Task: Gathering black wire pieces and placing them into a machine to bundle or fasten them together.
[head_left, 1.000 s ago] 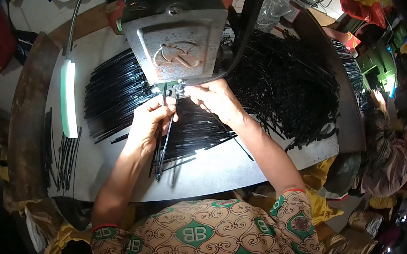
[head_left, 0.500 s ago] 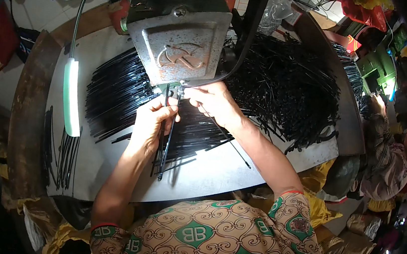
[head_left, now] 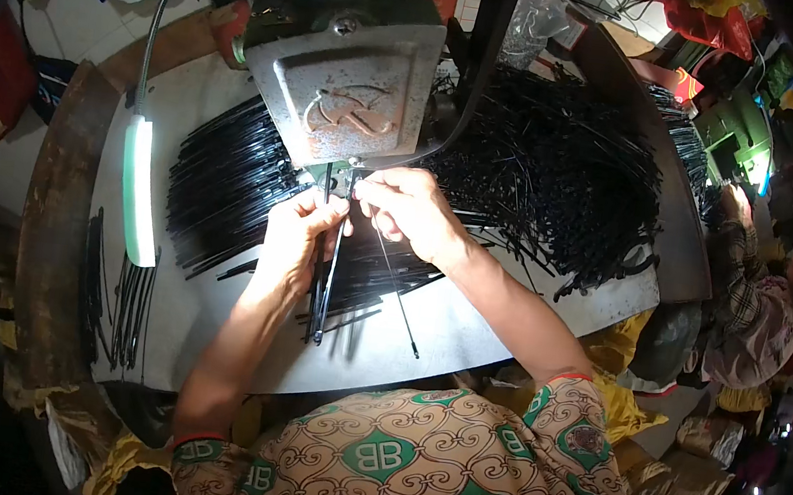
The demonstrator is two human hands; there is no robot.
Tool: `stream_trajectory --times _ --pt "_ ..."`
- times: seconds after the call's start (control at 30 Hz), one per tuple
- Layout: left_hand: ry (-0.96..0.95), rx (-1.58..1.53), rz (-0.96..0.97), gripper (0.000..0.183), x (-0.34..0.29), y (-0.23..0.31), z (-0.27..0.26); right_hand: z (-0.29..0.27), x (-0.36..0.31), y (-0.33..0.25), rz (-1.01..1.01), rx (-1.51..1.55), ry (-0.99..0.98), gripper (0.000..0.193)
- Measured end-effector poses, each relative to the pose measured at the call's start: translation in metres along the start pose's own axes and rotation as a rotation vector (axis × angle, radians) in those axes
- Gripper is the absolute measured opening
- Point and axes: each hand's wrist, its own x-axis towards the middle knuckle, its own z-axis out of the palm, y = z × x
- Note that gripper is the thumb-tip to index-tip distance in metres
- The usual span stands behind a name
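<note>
Both my hands work just below the head of a green and grey metal machine [head_left: 350, 96]. My left hand [head_left: 295, 236] is closed on thin black rods [head_left: 325, 283], which hang toward me with their upper ends under the machine. To its right, my right hand [head_left: 412, 212] pinches a slimmer black rod [head_left: 398, 292] that slants down toward the table's near edge. The fingertips of both hands nearly meet under the machine head, and the exact point of contact there is too small to make out.
Black rods [head_left: 228, 184] lie in rows left of the machine; a large tangled heap of black rods [head_left: 562, 169] covers the right. A lit lamp [head_left: 139, 189] on a bendable neck stands left. A raised brown rim [head_left: 60, 239] edges the table. Another person's hand [head_left: 737, 205] works far right.
The rod in my right hand has swung left and now hangs more steeply. My right hand has shifted slightly; my left hand stays almost where it was.
</note>
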Motion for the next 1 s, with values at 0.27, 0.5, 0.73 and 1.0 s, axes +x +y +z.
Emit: stream_trajectory --times 0.27,0.5,0.73,1.0 --pt "-0.003 0.006 0.053 0.013 0.007 -0.001 0.003 0.004 0.005 0.003 -0.026 0.024 0.018 0.016" --pt "0.09 0.134 0.14 0.012 0.004 0.001 0.008 0.007 0.005 0.006 -0.039 0.022 0.037 0.018" --pt "0.063 0.157 0.108 0.013 0.0 0.009 0.003 0.006 0.004 0.003 -0.052 0.002 0.017 0.019" --pt "0.068 0.117 0.132 0.012 0.002 0.006 0.006 0.008 0.004 0.005 -0.049 0.017 0.041 0.018"
